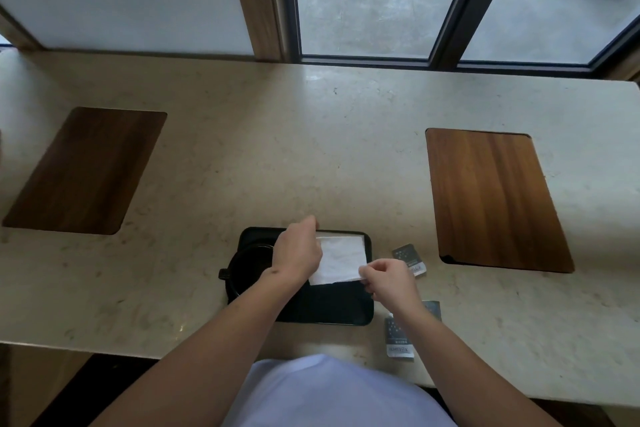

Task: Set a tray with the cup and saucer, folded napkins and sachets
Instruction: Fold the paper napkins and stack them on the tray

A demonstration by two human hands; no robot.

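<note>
White napkin (341, 260) pinched by right hand (388, 279); left hand (298, 251) seemingly too.

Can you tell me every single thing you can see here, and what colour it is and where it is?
Tray: one, black, on the counter in front of the person.
Cup: one, black, at the tray's left end, handle pointing left; any saucer under it cannot be made out.
Napkin: one, white, over the far right part of the tray.
Sachets: three, dark grey with pale ends, on the counter right of the tray.
Wooden boards: two, brown, set into the counter at far left and far right.
Counter: one, beige stone, below the window.
Left hand: at the napkin's far left corner.
Right hand: its grip pinches the napkin's near right corner.
</note>
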